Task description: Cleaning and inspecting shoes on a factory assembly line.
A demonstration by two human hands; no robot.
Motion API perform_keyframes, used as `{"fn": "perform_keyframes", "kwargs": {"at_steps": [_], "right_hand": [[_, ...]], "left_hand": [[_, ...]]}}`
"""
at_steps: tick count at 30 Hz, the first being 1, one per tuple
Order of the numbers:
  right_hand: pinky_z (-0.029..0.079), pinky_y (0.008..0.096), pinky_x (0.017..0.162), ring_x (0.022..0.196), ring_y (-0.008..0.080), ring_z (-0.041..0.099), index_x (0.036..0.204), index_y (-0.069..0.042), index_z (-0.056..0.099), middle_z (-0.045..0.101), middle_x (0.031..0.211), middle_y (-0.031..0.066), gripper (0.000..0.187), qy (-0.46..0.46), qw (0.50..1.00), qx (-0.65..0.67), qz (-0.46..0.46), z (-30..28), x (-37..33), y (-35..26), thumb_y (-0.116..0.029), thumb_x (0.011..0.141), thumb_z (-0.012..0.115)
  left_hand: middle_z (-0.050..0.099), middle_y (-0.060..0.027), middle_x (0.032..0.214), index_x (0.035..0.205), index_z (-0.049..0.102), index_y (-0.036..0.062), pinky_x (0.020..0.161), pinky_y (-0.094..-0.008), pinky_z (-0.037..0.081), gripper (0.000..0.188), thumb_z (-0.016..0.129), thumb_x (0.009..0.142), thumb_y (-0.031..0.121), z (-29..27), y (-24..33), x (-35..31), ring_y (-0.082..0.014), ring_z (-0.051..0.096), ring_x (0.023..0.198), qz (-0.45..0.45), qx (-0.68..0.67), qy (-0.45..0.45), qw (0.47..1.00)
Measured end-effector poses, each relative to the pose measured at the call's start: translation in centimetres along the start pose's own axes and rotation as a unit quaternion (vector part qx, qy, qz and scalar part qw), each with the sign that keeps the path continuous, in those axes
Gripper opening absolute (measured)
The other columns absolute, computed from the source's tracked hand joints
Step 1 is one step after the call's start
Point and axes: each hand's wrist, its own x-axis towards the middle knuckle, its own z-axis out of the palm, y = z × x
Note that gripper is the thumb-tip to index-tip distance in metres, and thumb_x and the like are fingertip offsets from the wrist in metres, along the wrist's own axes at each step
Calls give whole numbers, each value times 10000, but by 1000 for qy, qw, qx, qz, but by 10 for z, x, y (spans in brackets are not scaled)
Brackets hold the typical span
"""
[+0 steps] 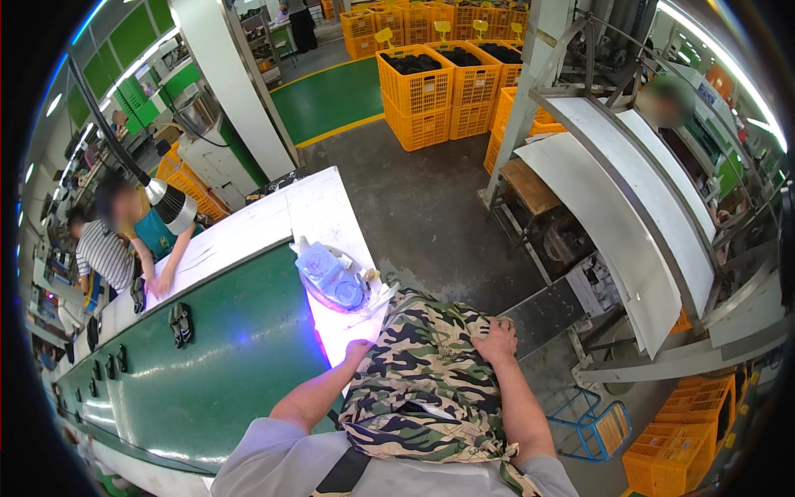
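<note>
A camouflage apron (422,373) covers my front and lap. My right hand (497,340) lies on its right side, fingers spread over the cloth and holding nothing I can see. At the apron's left side, by the edge of the white tabletop (331,330), is my left hand (358,352); its fingers are mostly hidden, so whether it grips anything does not show. Ahead of that hand, a translucent blue plastic container (331,277) stands on the white top with crumpled pale material beside it.
A green conveyor belt (240,356) on my left carries dark shoes (180,325). Across it a person (157,240) leans on the white ledge. Orange crates (416,89) stand stacked ahead. To my right are a white-panelled rack (604,215) and a blue-framed stool (600,427).
</note>
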Motion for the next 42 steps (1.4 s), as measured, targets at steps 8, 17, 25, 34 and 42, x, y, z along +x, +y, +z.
{"fn": "perform_keyframes", "kwargs": {"at_steps": [8, 17, 25, 34, 42], "right_hand": [[374, 560, 1123, 1422, 403, 363, 1462, -91, 464, 398, 1524, 200, 843, 3, 1000, 0, -1, -1, -1, 0, -455, 775, 792], [374, 559, 1125, 1422, 398, 365, 1463, -94, 468, 400, 1525, 194, 848, 4, 1000, -4, 4, -2, -2, -1, -465, 776, 797], [355, 552, 1143, 1436, 397, 351, 1474, -99, 458, 389, 1539, 190, 853, 1, 1000, 2, 5, -3, -2, -1, -458, 777, 796], [366, 552, 1138, 1433, 406, 360, 1473, -99, 459, 390, 1538, 199, 857, 8, 1000, 0, 3, 0, -1, 1, -453, 771, 800], [373, 532, 1140, 1423, 412, 380, 1479, -94, 463, 384, 1549, 210, 885, 6, 1000, -6, 1, -1, -1, 0, -475, 750, 791]], "left_hand": [[725, -166, 794, 889, 786, 86, 701, -423, 546, 406, 673, 869, 475, -1, 4, -1, -323, 718, 739, -10, -11, 1, 1000], [725, -171, 798, 885, 783, 74, 708, -427, 545, 409, 671, 871, 467, 0, 6, -2, -326, 718, 747, -22, -33, -6, 999], [731, -168, 827, 903, 786, 86, 724, -425, 549, 396, 671, 874, 464, -1, 6, -1, -323, 724, 771, -17, -15, -11, 1000], [729, -170, 811, 899, 787, 82, 711, -414, 550, 392, 681, 868, 458, -2, 9, -2, -316, 725, 762, -19, 0, -3, 1000], [727, -175, 827, 897, 788, 89, 737, -432, 552, 404, 664, 864, 472, -2, 8, -2, -339, 719, 779, -9, 17, -1, 1000]]}}
